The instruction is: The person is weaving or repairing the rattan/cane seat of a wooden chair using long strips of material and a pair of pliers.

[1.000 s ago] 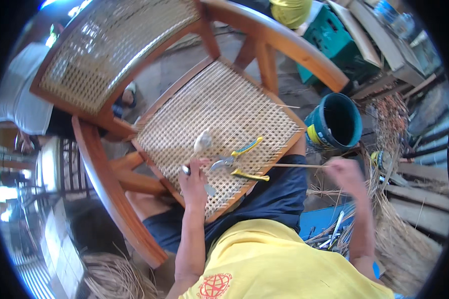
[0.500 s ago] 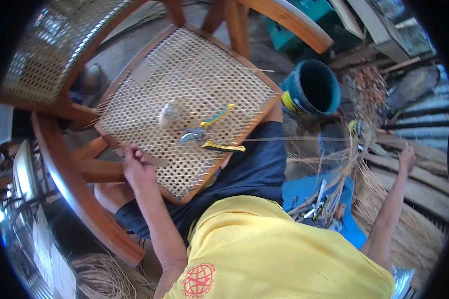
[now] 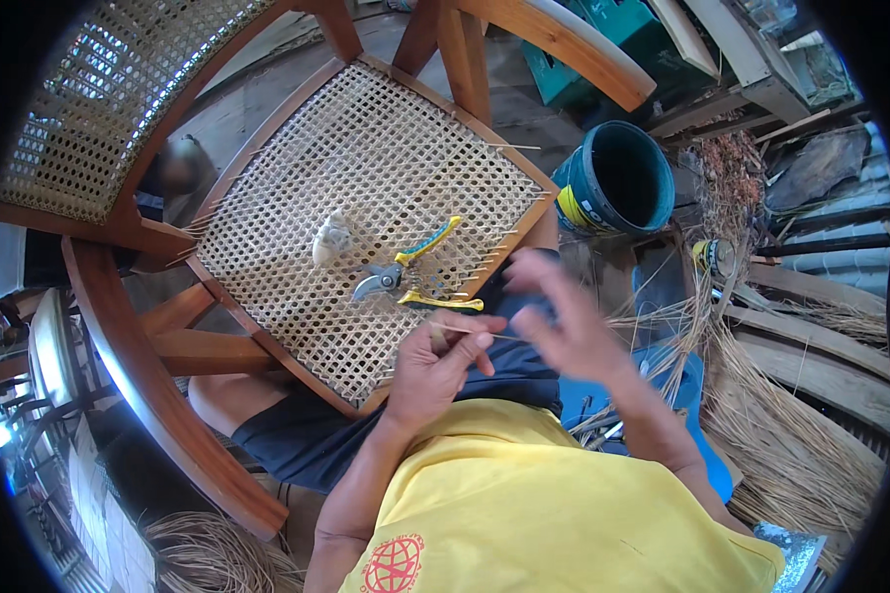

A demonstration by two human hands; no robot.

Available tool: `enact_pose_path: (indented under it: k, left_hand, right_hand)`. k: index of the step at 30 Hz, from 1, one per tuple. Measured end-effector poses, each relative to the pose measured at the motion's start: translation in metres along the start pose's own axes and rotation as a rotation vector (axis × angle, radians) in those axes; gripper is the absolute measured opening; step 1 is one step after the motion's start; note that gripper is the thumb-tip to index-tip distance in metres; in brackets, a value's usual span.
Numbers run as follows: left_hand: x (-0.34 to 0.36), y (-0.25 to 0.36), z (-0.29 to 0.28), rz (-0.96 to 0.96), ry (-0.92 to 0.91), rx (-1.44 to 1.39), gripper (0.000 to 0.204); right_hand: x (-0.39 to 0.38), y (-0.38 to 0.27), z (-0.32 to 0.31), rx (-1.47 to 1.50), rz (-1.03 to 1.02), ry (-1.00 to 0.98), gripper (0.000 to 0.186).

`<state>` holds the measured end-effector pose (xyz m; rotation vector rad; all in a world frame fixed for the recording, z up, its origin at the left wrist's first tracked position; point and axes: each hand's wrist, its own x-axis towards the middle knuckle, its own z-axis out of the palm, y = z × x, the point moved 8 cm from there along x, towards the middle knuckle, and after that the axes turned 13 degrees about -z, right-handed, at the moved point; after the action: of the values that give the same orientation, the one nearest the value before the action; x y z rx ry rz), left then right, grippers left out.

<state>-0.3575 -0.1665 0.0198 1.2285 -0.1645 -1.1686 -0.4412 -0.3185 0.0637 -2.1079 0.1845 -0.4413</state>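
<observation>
Caning workshop: cane-seat chair point(image 3: 366, 198), loose cane bundles point(image 3: 801, 435), pruning shears point(image 3: 405, 282), bucket point(image 3: 613, 183)

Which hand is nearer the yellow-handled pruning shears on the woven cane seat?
Left. The left hand sits just below the yellow-handled pruning shears, pinching a thin cane strand; the right hand is farther right, off the seat.

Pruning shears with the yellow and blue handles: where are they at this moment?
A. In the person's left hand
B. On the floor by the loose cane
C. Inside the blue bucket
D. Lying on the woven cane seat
D: the pruning shears lie on the woven cane seat, apart from both hands.
</observation>
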Motion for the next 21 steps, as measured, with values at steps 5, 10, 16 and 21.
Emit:
enact_pose_path:
  k: [5, 10, 16, 21]
  left_hand:
    - [-0.001, 0.010, -0.046, 0.052, 0.216, -0.094, 0.005]
    - [-0.004, -0.023, -0.033, -0.321, 0.152, 0.148, 0.014]
    - [-0.016, 0.002, -0.094, 0.005, 0.465, 0.027, 0.014]
    - [-0.038, -0.001, -0.172, 0.098, 0.541, -0.532, 0.013]
  right_hand:
    - [-0.011, 0.004, 0.040, 0.227, 0.307, -0.209, 0.031]
    - [-0.010, 0.003, 0.028, 0.123, 0.223, -0.501, 0.017]
    - [0.013, 0.000, 0.050, 0.030, 0.107, -0.483, 0.023]
    - [0.062, 0.002, 0.062, -0.479, -0.282, -0.278, 0.076]
